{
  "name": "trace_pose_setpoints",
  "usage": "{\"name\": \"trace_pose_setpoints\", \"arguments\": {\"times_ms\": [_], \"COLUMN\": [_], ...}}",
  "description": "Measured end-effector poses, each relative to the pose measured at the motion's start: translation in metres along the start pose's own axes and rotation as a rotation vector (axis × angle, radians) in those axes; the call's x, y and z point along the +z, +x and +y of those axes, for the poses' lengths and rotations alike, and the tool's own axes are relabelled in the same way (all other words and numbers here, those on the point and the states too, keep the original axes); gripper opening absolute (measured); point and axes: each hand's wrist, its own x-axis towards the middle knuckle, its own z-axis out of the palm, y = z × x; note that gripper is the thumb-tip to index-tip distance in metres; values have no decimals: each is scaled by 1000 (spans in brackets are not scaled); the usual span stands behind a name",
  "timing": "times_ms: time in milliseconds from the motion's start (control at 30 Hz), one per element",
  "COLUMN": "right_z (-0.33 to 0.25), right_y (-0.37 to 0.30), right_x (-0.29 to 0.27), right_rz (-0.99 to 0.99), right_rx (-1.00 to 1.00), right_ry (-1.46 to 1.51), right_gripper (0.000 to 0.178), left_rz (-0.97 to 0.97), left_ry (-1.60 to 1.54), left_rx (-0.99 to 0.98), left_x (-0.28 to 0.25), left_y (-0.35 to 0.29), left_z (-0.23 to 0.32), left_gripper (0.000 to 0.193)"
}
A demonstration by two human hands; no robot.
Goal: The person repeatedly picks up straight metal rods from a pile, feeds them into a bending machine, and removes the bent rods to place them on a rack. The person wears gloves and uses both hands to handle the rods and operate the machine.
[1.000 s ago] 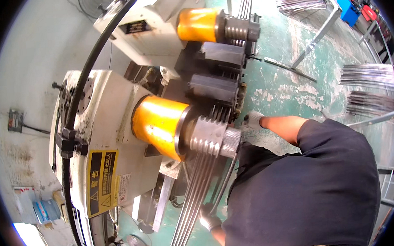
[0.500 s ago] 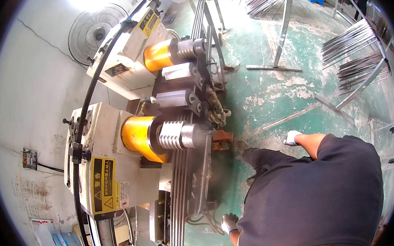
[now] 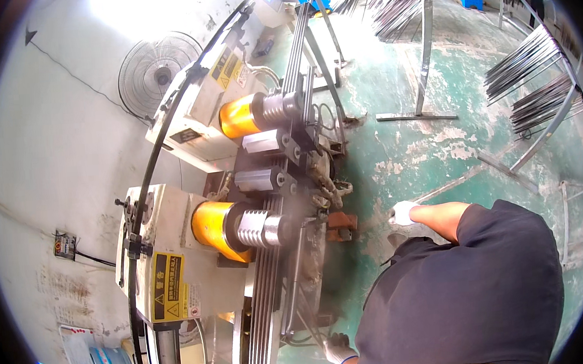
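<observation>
My left hand [image 3: 340, 350], in a pale work glove with a blue cuff edge, hangs low beside the machine's hoses [image 3: 308, 342]. Its fingers are loosely bent and partly apart, with nothing visible in them. My right hand [image 3: 403, 214], in a white glove, reaches out over the floor, fingers curled in and no object showing. To my left, a bundle of long metal rods [image 3: 268, 317] runs through the machine. Above the rods sit grooved metal rollers [image 3: 260, 230] on an orange cylinder [image 3: 215, 228]. Neither hand visibly touches the rods.
A white machine housing [image 3: 207, 280] with yellow warning labels stands against the wall. Farther off is a second orange cylinder [image 3: 239, 116], with a fan [image 3: 158, 69] behind it. Metal racks [image 3: 427, 57] hold rods at the back and right. A reddish block [image 3: 341, 226] juts out beside the machine.
My right hand has swung forward, leftward in view, toward the machine. My left hand sits slightly lower in view. The machine and racks have shifted down and right as my view moved.
</observation>
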Motion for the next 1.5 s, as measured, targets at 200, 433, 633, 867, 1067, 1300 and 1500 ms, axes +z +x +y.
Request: {"name": "trace_pose_setpoints", "arguments": {"times_ms": [200, 433, 633, 867, 1067, 1300, 1500], "right_z": [-47, -161, -217, -283, -303, -287, -285], "right_y": [8, 19, 67, 76, 70, 106, 112], "right_x": [-68, -180, -241, -286, -297, -292, -294], "right_rz": [140, 455, 676, 383, 195, 227, 239], "right_rx": [-82, -349, -422, -248, -434, -603, -681], "right_ry": [110, 469, 835, 1057, 1484, 1484, 1388], "right_gripper": [49, 48, 51, 64, 43, 39, 35], "left_rz": [18, 169, 434, 272, 98, 24, 163], "left_ry": [-54, -93, 47, -371, -168, 254, 525], "left_rx": [253, 761, 1299, 1216, 1236, 1433, 1720], "left_x": [36, 50, 18, 127, 190, 290, 357], "left_y": [-15, -57, -126, -272, -280, -314, -294], "left_z": [60, 186, 312, 414, 462, 473, 488], "left_gripper": [29, 40, 50, 34, 31, 36, 32]}}
